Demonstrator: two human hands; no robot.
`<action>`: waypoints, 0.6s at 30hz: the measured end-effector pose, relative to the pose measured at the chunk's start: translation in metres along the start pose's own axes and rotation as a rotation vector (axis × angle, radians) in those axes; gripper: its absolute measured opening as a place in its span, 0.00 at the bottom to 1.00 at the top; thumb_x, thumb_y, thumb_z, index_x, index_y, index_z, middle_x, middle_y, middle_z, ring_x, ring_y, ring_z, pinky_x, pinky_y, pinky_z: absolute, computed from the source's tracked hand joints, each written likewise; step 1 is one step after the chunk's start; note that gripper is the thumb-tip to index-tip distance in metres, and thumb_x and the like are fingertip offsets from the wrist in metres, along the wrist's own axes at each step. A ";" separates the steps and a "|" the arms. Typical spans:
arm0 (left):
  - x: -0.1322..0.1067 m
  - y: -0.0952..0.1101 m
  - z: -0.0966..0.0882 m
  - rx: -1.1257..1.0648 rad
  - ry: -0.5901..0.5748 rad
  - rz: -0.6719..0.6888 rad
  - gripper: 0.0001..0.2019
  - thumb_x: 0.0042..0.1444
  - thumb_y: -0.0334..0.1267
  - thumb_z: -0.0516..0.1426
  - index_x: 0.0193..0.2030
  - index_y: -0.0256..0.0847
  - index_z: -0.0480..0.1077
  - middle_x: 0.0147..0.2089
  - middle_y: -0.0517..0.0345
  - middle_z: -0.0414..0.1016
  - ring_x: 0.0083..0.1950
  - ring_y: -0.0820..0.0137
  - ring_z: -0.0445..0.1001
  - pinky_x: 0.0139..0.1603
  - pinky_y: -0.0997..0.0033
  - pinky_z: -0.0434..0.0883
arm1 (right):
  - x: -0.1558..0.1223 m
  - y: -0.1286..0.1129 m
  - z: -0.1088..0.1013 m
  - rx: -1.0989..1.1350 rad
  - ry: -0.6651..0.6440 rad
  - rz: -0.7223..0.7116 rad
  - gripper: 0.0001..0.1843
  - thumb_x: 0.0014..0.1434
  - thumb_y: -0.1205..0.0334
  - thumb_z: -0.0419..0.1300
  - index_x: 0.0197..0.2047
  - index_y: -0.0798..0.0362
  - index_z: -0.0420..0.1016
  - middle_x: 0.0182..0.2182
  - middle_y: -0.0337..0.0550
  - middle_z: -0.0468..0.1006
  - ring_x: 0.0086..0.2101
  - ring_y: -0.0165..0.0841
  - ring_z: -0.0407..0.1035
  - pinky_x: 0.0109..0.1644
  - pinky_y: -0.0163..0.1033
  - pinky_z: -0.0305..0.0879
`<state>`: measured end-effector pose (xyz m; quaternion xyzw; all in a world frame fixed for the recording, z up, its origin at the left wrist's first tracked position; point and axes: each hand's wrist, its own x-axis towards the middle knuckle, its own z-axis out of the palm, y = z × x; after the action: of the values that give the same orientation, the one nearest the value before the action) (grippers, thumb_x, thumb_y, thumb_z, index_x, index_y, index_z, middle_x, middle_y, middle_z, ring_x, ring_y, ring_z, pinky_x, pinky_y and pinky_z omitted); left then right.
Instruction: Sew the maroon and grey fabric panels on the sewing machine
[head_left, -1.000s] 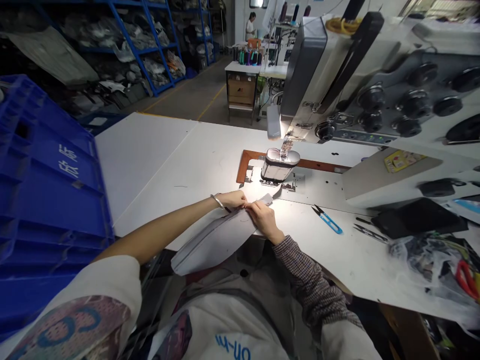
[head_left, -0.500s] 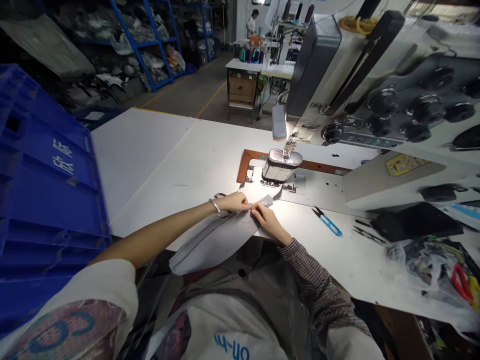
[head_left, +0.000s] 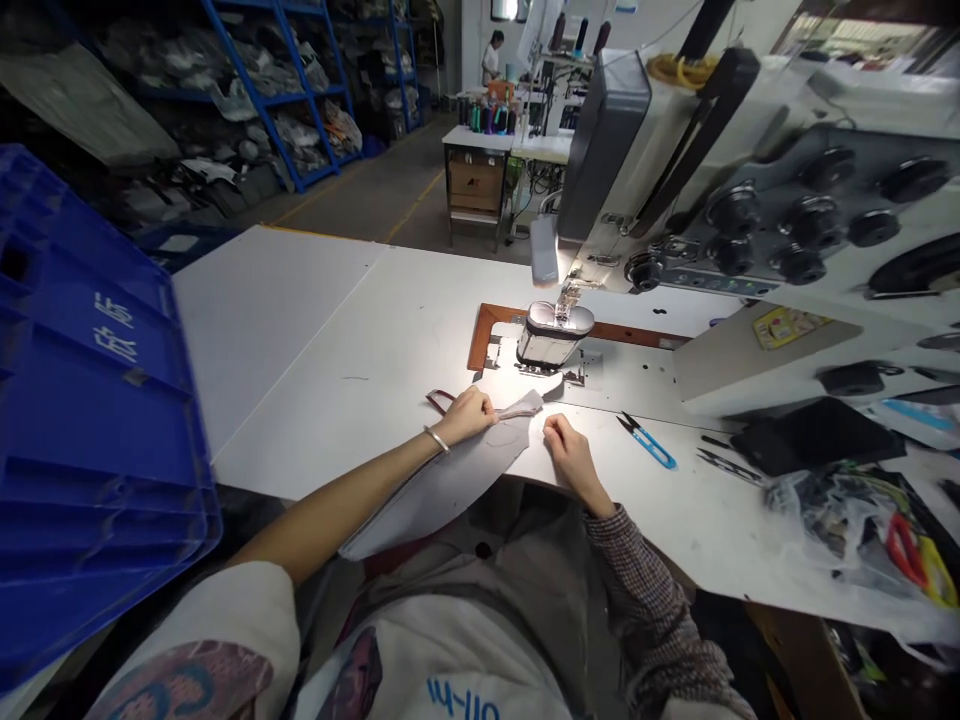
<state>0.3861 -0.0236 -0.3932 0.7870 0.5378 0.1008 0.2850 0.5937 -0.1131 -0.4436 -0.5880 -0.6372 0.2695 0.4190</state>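
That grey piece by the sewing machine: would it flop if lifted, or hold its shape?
The grey piece probably flexes yet keeps some shape: its near end juts past the table edge without drooping sharply. It looks thin and flat, so likely light. The left hand presses it onto a smooth top, so unpinned it may slide when pushed.

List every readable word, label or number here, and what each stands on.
"欣乐", likely, white, sideways: blue crate.
"u-uo", roughly, upside down, cut off: white shirt.
Yellow label on the sewing machine: too blurred.
Cardboard box under the far table: mark too small.
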 end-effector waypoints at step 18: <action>-0.001 -0.010 0.031 -0.731 0.288 0.212 0.10 0.59 0.44 0.56 0.35 0.39 0.69 0.33 0.58 0.73 0.36 0.72 0.71 0.36 0.75 0.68 | -0.032 0.076 -0.119 -0.749 0.206 0.325 0.15 0.66 0.61 0.47 0.48 0.58 0.71 0.46 0.60 0.73 0.47 0.48 0.66 0.51 0.49 0.62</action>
<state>0.3918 -0.0326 -0.4237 0.6626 0.4170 0.4233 0.4560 0.7330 -0.1500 -0.4545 -0.8163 -0.5452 0.0216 0.1897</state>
